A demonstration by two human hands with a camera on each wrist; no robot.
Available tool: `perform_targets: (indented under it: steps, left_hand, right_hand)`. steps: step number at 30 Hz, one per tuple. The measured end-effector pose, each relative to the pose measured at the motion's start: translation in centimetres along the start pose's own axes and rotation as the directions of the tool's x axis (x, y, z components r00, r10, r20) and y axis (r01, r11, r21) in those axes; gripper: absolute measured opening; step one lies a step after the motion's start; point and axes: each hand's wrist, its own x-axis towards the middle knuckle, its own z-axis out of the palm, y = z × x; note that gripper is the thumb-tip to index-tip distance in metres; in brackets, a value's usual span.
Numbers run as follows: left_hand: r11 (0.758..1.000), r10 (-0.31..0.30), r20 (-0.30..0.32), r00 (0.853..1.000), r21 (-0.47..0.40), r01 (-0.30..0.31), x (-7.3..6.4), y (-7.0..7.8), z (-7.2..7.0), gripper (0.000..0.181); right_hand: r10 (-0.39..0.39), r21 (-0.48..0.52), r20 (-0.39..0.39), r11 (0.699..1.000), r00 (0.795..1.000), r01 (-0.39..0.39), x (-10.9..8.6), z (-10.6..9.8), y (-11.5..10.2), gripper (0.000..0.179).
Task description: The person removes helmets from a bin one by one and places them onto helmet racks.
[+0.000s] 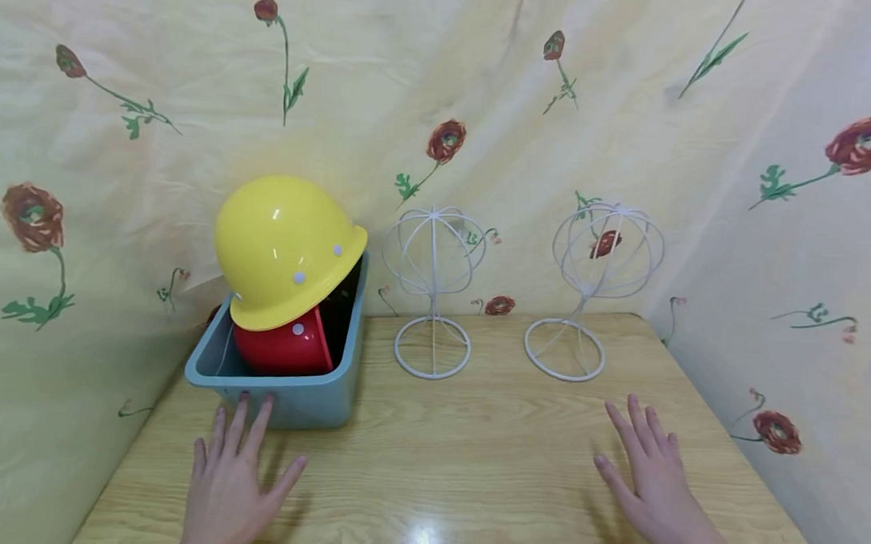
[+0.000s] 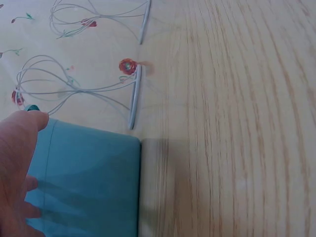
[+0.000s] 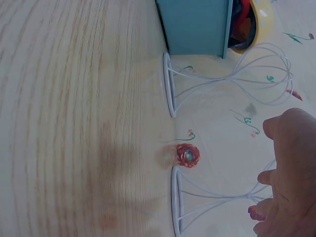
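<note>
Evidently, both hands hold nothing, fingers spread: the left hand (image 1: pixel 228 489) is by the blue bin (image 1: pixel 304 403), contact hard to tell, the right hand (image 1: pixel 654 492) above the near right surface (image 1: pixel 472 457). At left, a yellow helmet (image 1: pixel 281 247) partly hides a red helmet (image 1: pixel 281 353) in the bin; at the far side stand two wire stands (image 1: pixel 433 291), the right one cut off in the right wrist view.

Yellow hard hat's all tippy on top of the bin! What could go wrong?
The yellow hard hat leans over the red hard hat and pokes up above the bin's rim, so it might slide out. The left hand is right by the front of the blue bin, so a bump might shake the hats. The white wire hat stand nearest the bin looks thin and top-heavy, so a knock could tip it.
</note>
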Motion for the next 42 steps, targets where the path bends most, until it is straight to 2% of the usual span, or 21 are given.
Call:
perform_targets:
  steps: [5, 14, 18, 23, 31, 35, 37, 39, 42]
  left_hand:
    - [1.0, 0.006, -0.01, 1.0, -0.005, -0.006, -0.2, 0.0, 0.1, 0.103]
    - [0.999, 0.045, -0.074, 0.996, -0.009, -0.046, 0.1, 0.1, -0.1, 0.1]
    - [0.999, 0.047, -0.072, 0.996, -0.019, -0.048, 0.2, -0.2, -0.1, 0.1]
    - [0.999, 0.034, -0.08, 0.996, -0.02, -0.036, 0.1, -1.3, 0.1, 0.099]
    - [0.998, 0.028, -0.168, 0.985, -0.05, -0.037, 0.1, -3.9, -0.1, 0.095]
    - [0.994, -0.037, -0.149, 0.988, -0.103, 0.022, 0.2, -5.6, -0.8, 0.096]
    - [0.988, -0.091, -0.111, 0.99, -0.136, 0.075, 0.3, -6.6, -1.2, 0.099]
    - [0.977, -0.132, -0.072, 0.989, -0.178, 0.118, 0.6, -7.5, -1.8, 0.101]
    - [0.955, -0.171, -0.049, 0.984, -0.254, 0.153, 1.3, -8.5, -2.7, 0.104]
  right_hand:
    - [0.007, -0.005, 0.001, 1.0, 1.0, -0.007, -0.2, -0.1, 0.0, 0.079]
    - [-0.016, 0.001, -0.003, 1.0, 1.0, 0.016, 0.3, -0.3, -0.3, 0.078]
    - [-0.03, 0.012, 0.003, 0.999, 1.0, 0.03, 0.8, -0.4, -0.6, 0.077]
    - [-0.058, 0.048, 0.004, 0.997, 0.998, 0.058, 1.2, -0.2, -1.4, 0.074]
    - [-0.088, 0.118, -0.006, 0.989, 0.996, 0.088, 2.5, 0.2, -3.9, 0.073]
    - [-0.125, 0.125, -0.021, 0.984, 0.992, 0.127, 3.8, 0.4, -5.3, 0.076]
    - [-0.146, 0.119, -0.022, 0.982, 0.989, 0.148, 4.4, 0.6, -6.1, 0.077]
    - [-0.171, 0.104, -0.027, 0.979, 0.985, 0.173, 5.1, 0.9, -6.9, 0.078]
    - [-0.205, 0.093, -0.038, 0.974, 0.978, 0.207, 6.1, 1.3, -8.0, 0.077]
